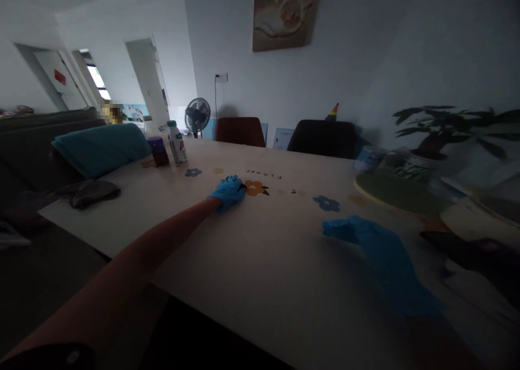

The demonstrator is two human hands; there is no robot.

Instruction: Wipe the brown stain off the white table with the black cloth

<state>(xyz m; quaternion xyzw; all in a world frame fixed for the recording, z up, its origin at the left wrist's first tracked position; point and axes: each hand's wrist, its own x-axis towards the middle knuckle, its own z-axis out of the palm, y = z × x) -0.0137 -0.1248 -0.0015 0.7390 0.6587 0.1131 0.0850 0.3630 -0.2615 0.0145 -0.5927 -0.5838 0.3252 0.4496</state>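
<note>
My left hand (pixel 229 193), in a blue glove, reaches far across the white table top (pixel 260 240). Its fingers are curled down on the surface beside a printed orange flower (pixel 255 188). Small dark patches show at the fingers, but what they hold is hidden. My right hand (pixel 365 240), also gloved in blue, is over the right part of the table, below a printed blue flower (pixel 326 203). It is blurred and its fingers point left; I see nothing in them, and their closure is unclear.
At the far left of the table stand a white bottle (pixel 177 143) and a purple-topped jar (pixel 157 151). A dark cloth (pixel 94 193) lies near the left edge. On the right are a round green mat (pixel 396 194) and a potted plant (pixel 422 161). Chairs (pixel 239 131) line the far side.
</note>
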